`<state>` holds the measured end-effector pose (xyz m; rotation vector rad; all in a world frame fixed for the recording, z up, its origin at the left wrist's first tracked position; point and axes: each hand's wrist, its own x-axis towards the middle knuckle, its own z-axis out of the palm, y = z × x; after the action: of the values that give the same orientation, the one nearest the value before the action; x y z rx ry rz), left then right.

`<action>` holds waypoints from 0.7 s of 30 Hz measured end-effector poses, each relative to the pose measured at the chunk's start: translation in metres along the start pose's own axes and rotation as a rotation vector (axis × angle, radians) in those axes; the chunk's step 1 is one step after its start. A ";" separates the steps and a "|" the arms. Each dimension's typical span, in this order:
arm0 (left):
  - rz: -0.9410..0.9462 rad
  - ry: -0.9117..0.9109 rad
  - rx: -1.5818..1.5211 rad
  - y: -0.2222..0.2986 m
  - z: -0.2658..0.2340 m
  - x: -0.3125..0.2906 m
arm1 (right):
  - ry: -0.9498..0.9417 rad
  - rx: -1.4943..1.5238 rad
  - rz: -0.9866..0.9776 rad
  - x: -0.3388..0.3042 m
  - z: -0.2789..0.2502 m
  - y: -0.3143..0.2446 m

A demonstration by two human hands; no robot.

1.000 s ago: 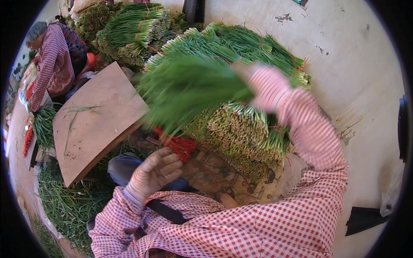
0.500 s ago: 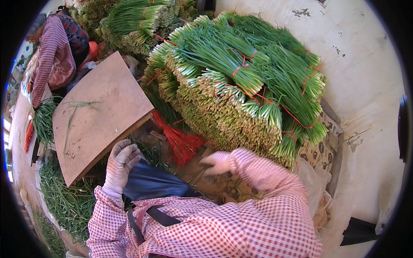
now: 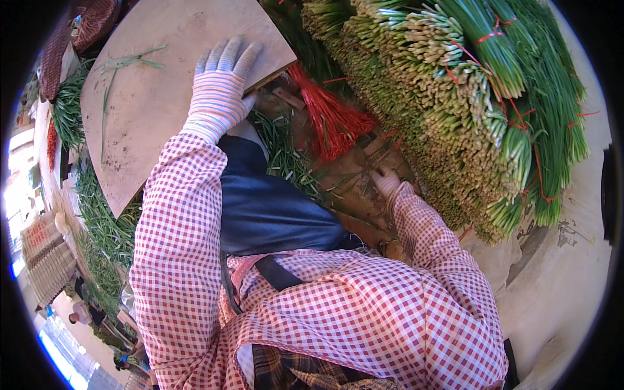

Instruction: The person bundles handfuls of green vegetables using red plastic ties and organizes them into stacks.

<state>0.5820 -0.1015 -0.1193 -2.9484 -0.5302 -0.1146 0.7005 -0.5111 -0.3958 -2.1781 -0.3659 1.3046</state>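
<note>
My left hand [image 3: 221,91], in a striped knit glove, lies on the wooden board [image 3: 156,32] near its right edge, fingers stretched out and holding nothing. Loose green stalks [image 3: 133,60] lie on the board to its left. My right hand [image 3: 386,182] reaches down low beside the big stack of tied green stalk bundles [image 3: 448,123]. Its fingers point away and are mostly hidden, so what they touch does not show. Nearby, a bunch of red ties [image 3: 325,117] hangs between the board and the stack.
Cut green leaves [image 3: 283,146] litter the ground beside my dark apron [image 3: 273,201]. More leaves [image 3: 107,221] are heaped left of my arm. A pale wall [image 3: 578,273] stands at the right. A co-worker's checked sleeve [image 3: 55,58] shows at the far left.
My view has tilted lower, closer to the board and body. The left hand has moved from the board's near edge onto its top and flattened. My right hand has reached farther out and down.
</note>
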 end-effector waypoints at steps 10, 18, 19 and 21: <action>0.045 0.100 -0.102 -0.002 0.014 0.018 | 0.779 -1.666 -0.311 0.138 0.073 0.133; 0.027 0.073 -0.083 -0.001 0.006 0.011 | 1.022 -2.401 -0.328 0.121 0.080 0.043; 0.025 0.070 -0.088 -0.001 0.006 0.011 | 1.015 -2.396 -0.314 0.122 0.080 0.040; 0.025 0.073 -0.092 -0.002 0.005 0.010 | 1.015 -2.378 -0.264 0.119 0.083 0.035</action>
<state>0.5908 -0.0960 -0.1227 -3.0251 -0.4910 -0.2495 0.6842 -0.4528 -0.5319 -3.2605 -2.2411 -1.6527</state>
